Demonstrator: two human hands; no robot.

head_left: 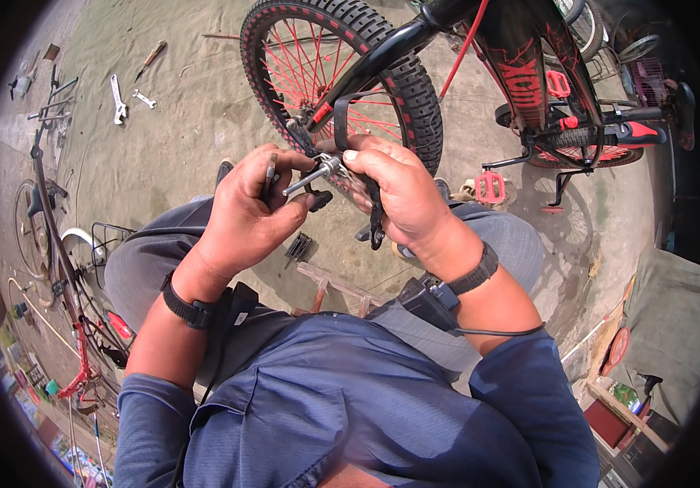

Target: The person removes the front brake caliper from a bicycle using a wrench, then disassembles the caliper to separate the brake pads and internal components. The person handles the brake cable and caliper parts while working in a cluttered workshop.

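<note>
In front of my chest, both hands hold a black, curved-armed bicycle part with a long silver bolt (307, 180) through it; it resembles a rim brake caliper, though the fingers hide some of it. My right hand (403, 191) is closed round its right side, where a black arm hangs below the fingers. Thumb and fingers of my left hand (250, 207) are closed at its left end, near the bolt's tip. A small metal piece (271, 172) is tucked between the left fingers. Just beyond my hands is the black-tyred front wheel (427, 102) of a bicycle with red spokes.
The black and red bicycle frame (521, 65) extends to the far right, with a red pedal (490, 186) low down. At far left lie a large wrench (118, 100), a smaller wrench (145, 98) and a screwdriver (151, 58). Another bicycle (61, 252) stands left. A wooden frame (325, 281) is between my legs.
</note>
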